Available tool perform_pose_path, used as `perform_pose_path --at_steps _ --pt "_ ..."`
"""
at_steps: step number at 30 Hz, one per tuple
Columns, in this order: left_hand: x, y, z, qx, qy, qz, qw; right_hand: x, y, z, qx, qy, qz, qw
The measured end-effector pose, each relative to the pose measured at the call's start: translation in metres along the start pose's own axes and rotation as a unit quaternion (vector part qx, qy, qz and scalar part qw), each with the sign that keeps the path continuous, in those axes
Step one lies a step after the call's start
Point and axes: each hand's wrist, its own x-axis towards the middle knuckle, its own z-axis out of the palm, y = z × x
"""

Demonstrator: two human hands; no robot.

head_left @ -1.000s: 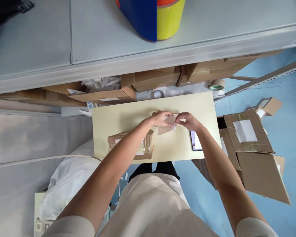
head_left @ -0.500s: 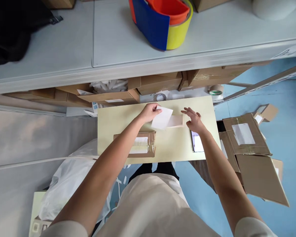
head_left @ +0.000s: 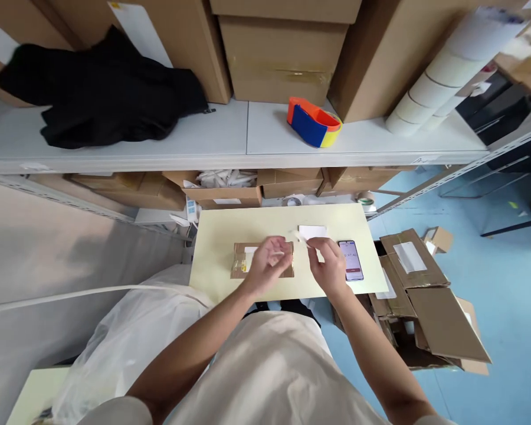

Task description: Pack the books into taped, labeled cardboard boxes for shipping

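My right hand (head_left: 326, 265) is closed in a pinch on a small pale strip (head_left: 300, 237), blurred and too small to make out. Just beyond its fingertips a white paper rectangle (head_left: 313, 230) lies on the pale yellow table (head_left: 221, 227), partly covered by the hand. My left hand (head_left: 269, 264) hovers over a small taped cardboard box (head_left: 239, 265), its fingers loosely curled and apart from the thumb. The box has a white label and clear tape, and the hand hides part of it. A phone (head_left: 351, 260) with a lit screen lies right of my right hand.
Behind the table a grey shelf (head_left: 181, 150) holds large cartons, a black cloth (head_left: 115, 94), a coloured band (head_left: 314, 123) and white rolls (head_left: 442, 79). Opened cardboard boxes (head_left: 442, 319) stand on the floor at right. A translucent plastic bag (head_left: 128, 336) is at left.
The white paper that my left hand held is out of that hand. Both hands have come nearer my body, the right one now pinching a small strip. The view has tilted up, showing more shelf.
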Motion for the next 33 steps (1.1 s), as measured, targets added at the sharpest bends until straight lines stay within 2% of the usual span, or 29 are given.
perform_pose_path --at_steps 2,5,9,13,17,21,23,26,29,31,33 --pt "-0.028 0.006 -0.001 -0.115 -0.042 -0.043 0.992 -0.014 -0.014 0.001 -0.062 0.018 -0.065 0.996" --pt "-0.052 0.009 -0.007 -0.232 0.010 -0.092 0.968 -0.035 -0.028 0.008 -0.122 0.035 -0.141 0.982" --pt "-0.064 0.001 -0.024 -0.211 0.065 -0.098 0.970 -0.054 -0.037 0.018 -0.117 0.009 -0.212 0.970" --pt "-0.070 -0.004 -0.038 -0.164 0.060 -0.062 0.983 -0.063 -0.053 0.022 -0.117 -0.033 -0.203 0.972" --pt "-0.074 -0.005 -0.041 -0.137 0.029 -0.022 0.990 -0.064 -0.078 0.022 -0.084 -0.090 -0.194 0.973" --pt "-0.077 -0.011 -0.039 -0.085 -0.024 0.020 0.996 -0.054 -0.102 0.019 -0.111 -0.054 -0.114 0.986" --pt "-0.079 -0.012 -0.041 -0.057 -0.048 0.036 0.997 -0.046 -0.109 0.013 -0.133 -0.060 -0.087 0.985" --pt "-0.079 -0.009 -0.048 -0.022 -0.064 0.057 0.996 -0.034 -0.113 0.000 -0.145 -0.122 -0.086 0.978" --pt "-0.076 -0.002 -0.057 0.059 -0.052 0.085 0.993 -0.027 -0.114 -0.008 -0.159 -0.173 -0.108 0.966" --pt "-0.075 0.002 -0.060 0.091 -0.057 0.090 0.990 -0.028 -0.115 -0.006 -0.179 -0.161 -0.116 0.964" --pt "-0.074 0.005 -0.059 0.051 -0.052 0.067 0.995 -0.032 -0.117 -0.001 -0.201 -0.098 -0.104 0.969"
